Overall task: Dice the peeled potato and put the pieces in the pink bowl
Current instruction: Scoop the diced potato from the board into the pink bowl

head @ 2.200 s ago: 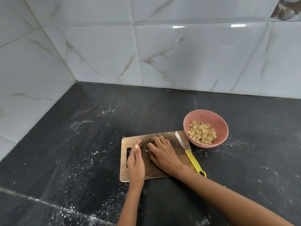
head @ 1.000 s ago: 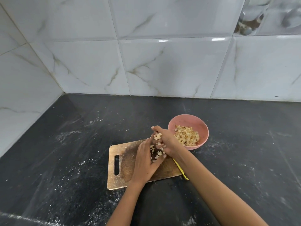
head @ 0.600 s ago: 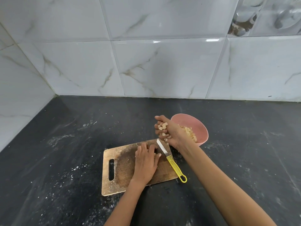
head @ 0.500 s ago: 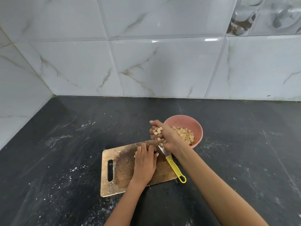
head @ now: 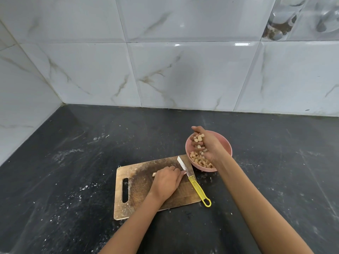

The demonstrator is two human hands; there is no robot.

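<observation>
My right hand (head: 208, 143) is cupped, fingers curled loosely round a small heap of potato cubes (head: 199, 139), palm tipped toward my left. It hangs directly over the pink bowl (head: 228, 150), so the drop is straight down: the bowl's open mouth lies beneath and slightly behind my fingertips, and I only need to uncurl and tilt. More cubes already sit in the bowl's bottom, showing below my wrist.

My left hand (head: 166, 182) lies palm-down on the wooden cutting board (head: 139, 197), fingers bent and pointing toward the knife. One stray piece (head: 154, 174) peeks out just beside my knuckles on the far side; whether I'm covering others under the palm I can't say, since the hand hides that patch.

The knife (head: 192, 180) rests along the board's right edge, blade toward the bowl, yellow handle running back toward me and off the board's corner. Its long axis sits between my two hands, touching my left fingertips or nearly so.

For the leftover on the board my left hand is plainly the nearer one; the bowl lies to its right, past the blade.
</observation>
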